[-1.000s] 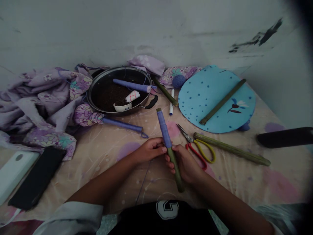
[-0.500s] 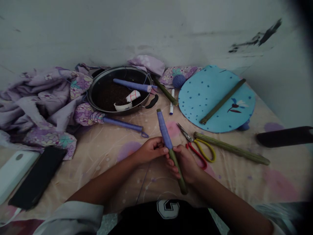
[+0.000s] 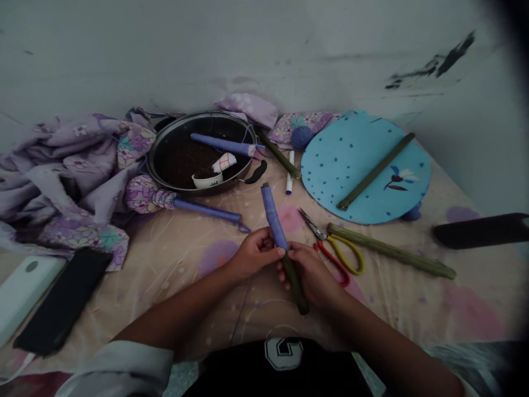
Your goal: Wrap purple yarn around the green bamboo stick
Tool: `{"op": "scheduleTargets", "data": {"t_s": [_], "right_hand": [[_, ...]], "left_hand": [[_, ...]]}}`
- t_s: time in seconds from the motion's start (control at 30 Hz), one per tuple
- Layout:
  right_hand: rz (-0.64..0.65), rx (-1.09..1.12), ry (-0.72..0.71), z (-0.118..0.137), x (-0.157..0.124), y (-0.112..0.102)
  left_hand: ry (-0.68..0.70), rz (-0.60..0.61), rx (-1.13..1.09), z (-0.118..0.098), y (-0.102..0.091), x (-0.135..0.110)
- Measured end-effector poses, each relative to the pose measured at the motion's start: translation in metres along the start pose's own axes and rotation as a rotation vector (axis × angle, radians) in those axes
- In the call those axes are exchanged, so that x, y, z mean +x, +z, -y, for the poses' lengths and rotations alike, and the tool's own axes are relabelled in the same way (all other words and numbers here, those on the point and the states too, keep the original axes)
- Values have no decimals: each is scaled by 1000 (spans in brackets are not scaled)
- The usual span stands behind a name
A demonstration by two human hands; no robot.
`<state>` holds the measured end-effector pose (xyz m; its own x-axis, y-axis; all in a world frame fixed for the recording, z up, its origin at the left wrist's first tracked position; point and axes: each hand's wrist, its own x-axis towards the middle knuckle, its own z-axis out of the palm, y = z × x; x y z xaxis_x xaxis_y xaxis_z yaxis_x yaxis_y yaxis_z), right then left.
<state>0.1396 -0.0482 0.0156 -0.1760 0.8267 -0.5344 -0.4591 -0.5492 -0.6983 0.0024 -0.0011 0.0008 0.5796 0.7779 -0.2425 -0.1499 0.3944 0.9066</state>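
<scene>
Wrapped stick (image 3: 276,223): blue-purple upper pt, dk green lower pt
Scissors (image 3: 321,236): 1 red handle, 1 yel, silver blades
Round mat (image 3: 330,165): lt blue w/ dk blue dots, flower in wht/blue/dk red
Tablecloth (image 3: 177,259): peach w/ pink + purple blobs, wht curvy lines
Heaped cloth (image 3: 82,149): lilac, sm wht flowers; purple/teal floral patches
Pan (image 3: 165,138): blk, silvery rim
Marker (image 3: 290,171): wht, blue end
Yarn ball (image 3: 302,137): blue-purple
Phone (image 3: 64,300): blk
Shirt (image 3: 231,369): blk, wht letter
Wall (image 3: 185,55): grey w/ blk smears

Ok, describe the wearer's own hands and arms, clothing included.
The left hand and right hand are bare, with no gloves, watch or bracelet visible. The left sleeve is loose and pale grey; only a pale edge of the right sleeve shows.
</scene>
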Motion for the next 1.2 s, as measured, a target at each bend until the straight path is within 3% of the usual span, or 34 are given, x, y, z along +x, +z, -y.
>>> {"op": "scheduleTargets", "data": {"t_s": [0.17,0.3,0.57,0.87,1.0,1.2], "right_hand": [[-23,-11,37,0,-1,0],[-2,52,136,4,-2,3],[4,66,50,1,0,1],[45,140,175,4,0,2],[45,142,145,5,-1,1],[-17,174,12,4,1,0]], "left_hand": [[15,38,115,4,-4,-1],[9,63,77,3,-7,-1],[-24,94,-62,1,-1,2],[15,57,33,1,-7,0],[-35,118,-89,-2,-7,0],[-93,71,-99,-6,-8,1]]}}
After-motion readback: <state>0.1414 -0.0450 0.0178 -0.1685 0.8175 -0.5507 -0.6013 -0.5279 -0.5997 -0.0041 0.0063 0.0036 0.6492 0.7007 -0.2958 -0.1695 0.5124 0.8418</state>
